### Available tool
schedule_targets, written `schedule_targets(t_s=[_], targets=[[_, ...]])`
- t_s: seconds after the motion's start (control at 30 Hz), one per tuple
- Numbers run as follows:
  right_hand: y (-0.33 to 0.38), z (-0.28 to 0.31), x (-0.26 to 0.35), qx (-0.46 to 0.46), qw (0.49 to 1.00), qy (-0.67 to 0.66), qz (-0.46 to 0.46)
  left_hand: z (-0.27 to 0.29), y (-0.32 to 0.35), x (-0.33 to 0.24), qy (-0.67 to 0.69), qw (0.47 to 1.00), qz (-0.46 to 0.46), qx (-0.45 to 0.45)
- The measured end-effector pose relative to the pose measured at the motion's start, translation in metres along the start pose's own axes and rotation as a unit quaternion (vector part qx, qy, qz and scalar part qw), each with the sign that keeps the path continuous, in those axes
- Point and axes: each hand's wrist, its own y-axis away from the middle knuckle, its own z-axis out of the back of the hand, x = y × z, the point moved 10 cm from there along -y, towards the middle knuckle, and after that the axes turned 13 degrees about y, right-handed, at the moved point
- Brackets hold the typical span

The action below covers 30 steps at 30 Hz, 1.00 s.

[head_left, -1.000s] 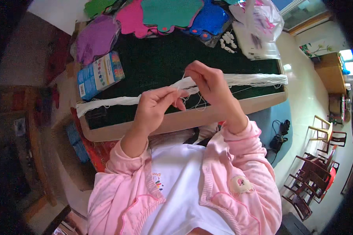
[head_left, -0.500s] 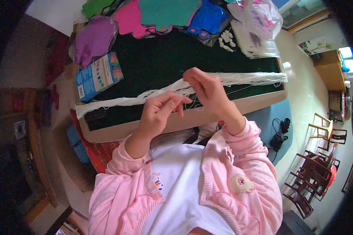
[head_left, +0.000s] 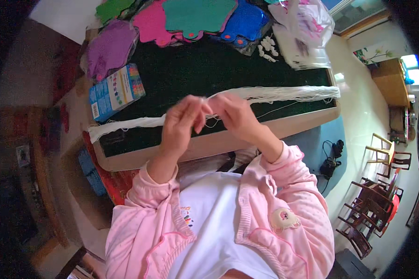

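A long skein of white string [head_left: 291,94] lies across the dark green table top, passing behind both hands. My left hand [head_left: 180,122] and my right hand [head_left: 237,116] meet over its middle, fingertips pinched together and almost touching. Motion blurs the fingers a little. A thin strand hangs in a small loop just below the fingertips, which appear closed on the string; the exact grip is hidden. Another loose strand runs off to the right, under the skein.
At the left stands a blue box [head_left: 115,93]. Along the far side lie purple [head_left: 110,49], pink [head_left: 152,23], teal [head_left: 198,16] and blue [head_left: 246,22] shaped sheets. Small white bundles [head_left: 267,48] sit beside plastic bags [head_left: 304,35]. A black cable [head_left: 330,158] rests on the blue-grey surface at right.
My left hand has risen and turned more upright. My right hand has moved left and slightly lower, bringing the fingertips together. The skein stays in place.
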Motion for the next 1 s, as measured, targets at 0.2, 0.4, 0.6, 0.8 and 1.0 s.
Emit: schedule_targets(t_s=[0.2,0.4,0.6,0.8,1.0], targets=[[-0.014,0.008,-0.008,-0.021,0.998,-0.063,-0.015,0.007,-0.011,0.007,-0.341,0.938,0.062,0.008],[0.004,-0.06,-0.084,0.058,0.936,-0.205,-0.281,-0.012,0.002,-0.055,-0.046,0.998,0.039,-0.029],[-0.001,-0.059,-0.084,0.038,0.936,-0.213,-0.278,-0.044,0.078,-0.257,0.262,0.867,-0.321,0.275],[-0.026,-0.004,-0.07,-0.074,0.94,-0.252,-0.217,-0.05,0.021,-0.153,0.06,0.981,-0.161,0.093],[-0.018,-0.021,0.03,0.146,0.865,-0.419,-0.233,-0.023,-0.014,-0.113,-0.291,0.946,-0.122,-0.079]])
